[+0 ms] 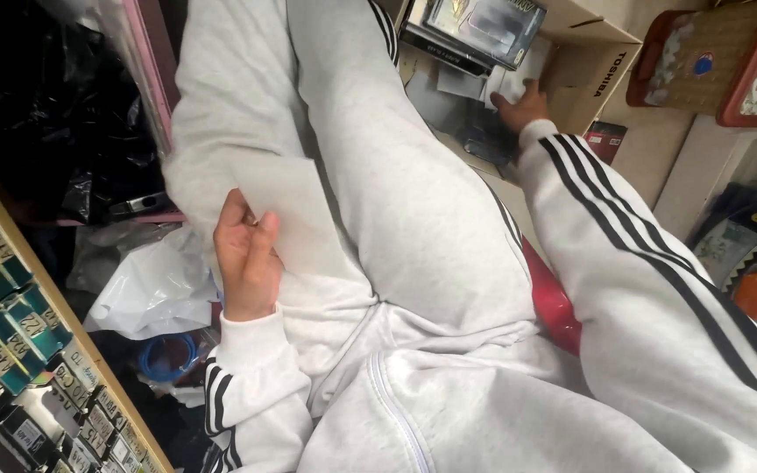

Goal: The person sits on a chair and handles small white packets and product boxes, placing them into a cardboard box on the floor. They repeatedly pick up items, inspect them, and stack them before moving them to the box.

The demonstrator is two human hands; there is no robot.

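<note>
My left hand rests on my lap and holds a pale, flat sheet of paper or card against my grey trousers. My right hand reaches far forward to a brown cardboard box on the floor and touches white paper or card pieces at its edge; whether it grips them I cannot tell. Both sleeves are light grey with dark stripes.
A shelf of small boxed items runs along the left. White plastic bags and a blue ring-shaped thing lie below my left hand. Dark packaged boxes sit in the cardboard box. Patterned trays stand upper right, a red seat under me.
</note>
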